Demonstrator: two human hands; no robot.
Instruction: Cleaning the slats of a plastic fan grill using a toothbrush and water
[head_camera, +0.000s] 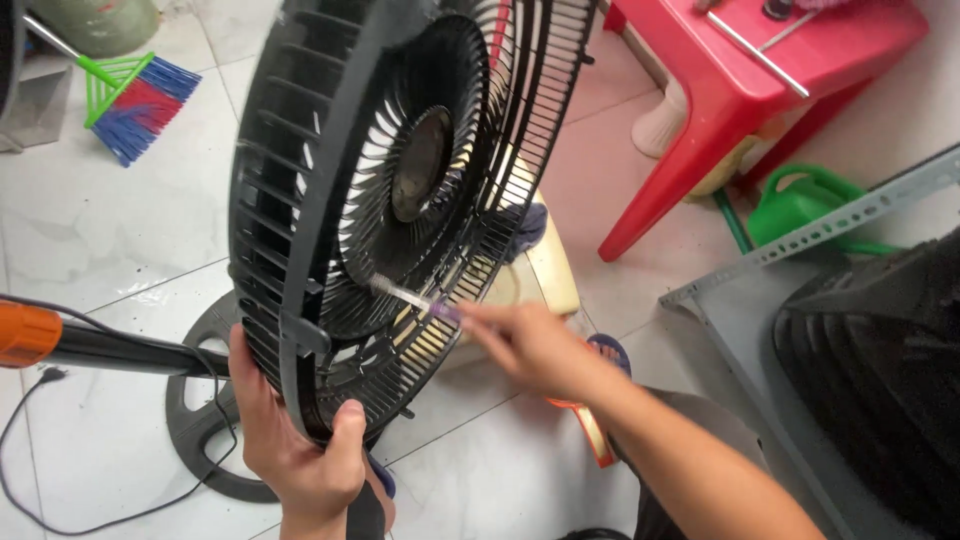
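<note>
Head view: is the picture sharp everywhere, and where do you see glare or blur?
Head view: the fan guard is fairly sharp, the right hand and its thin tool are slightly smeared; soft daylight gives pale glare on the floor tiles; the wide lens bends the guard's rim; the left hand is clear.

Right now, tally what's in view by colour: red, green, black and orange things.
Red: 1, stool
Green: 2, watering can, broom
Black: 3, fan grille, fan base, second grille
Orange: 1, pole collar
Total: 7
</note>
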